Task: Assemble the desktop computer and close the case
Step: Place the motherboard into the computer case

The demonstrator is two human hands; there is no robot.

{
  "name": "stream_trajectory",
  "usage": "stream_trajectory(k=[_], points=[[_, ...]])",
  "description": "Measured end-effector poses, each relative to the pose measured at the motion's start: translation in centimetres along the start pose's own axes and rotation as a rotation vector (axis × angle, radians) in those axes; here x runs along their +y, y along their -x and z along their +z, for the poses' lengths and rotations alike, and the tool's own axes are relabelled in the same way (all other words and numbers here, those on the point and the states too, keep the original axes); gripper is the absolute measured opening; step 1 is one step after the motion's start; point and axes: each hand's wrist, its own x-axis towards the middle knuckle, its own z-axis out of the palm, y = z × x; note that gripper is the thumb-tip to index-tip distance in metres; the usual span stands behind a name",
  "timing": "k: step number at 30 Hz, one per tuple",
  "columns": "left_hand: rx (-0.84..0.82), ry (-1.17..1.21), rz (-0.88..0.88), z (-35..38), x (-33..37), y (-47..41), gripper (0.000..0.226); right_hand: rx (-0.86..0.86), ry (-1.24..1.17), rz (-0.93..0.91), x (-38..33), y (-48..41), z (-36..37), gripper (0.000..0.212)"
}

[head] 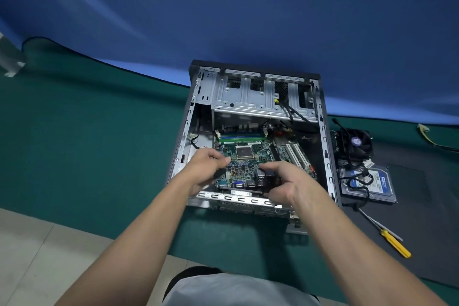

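Before you, the dark green mat point(87, 144) carries the open grey metal computer case point(325, 136), and the adjoining black mat point(409, 194) carries a black cooler fan point(356, 143), a blue-labelled hard drive point(380, 186) and a yellow-handled screwdriver point(395, 243).

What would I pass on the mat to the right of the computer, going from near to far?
screwdriver → hard drive → fan

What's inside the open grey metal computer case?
A green motherboard, a silver drive cage at the far end, black cables. The left hand and right hand grip the board's near end, hiding part; anything beneath it is covered.
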Motion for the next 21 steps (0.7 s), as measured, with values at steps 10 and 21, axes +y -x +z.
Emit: stream_trajectory(k=[10,21], points=[[0.077,0.111,-0.019,0.1,-0.4,-0.5,0.013,0.157,1.405,-0.863,-2.3,2.7,-3.8,0.054],[0.198,0.241,0.021,-0.1,-0.5,-0.5,0.016,-0.152,2.137,-1.150,-2.7,-1.3,-1.7,0.033]])
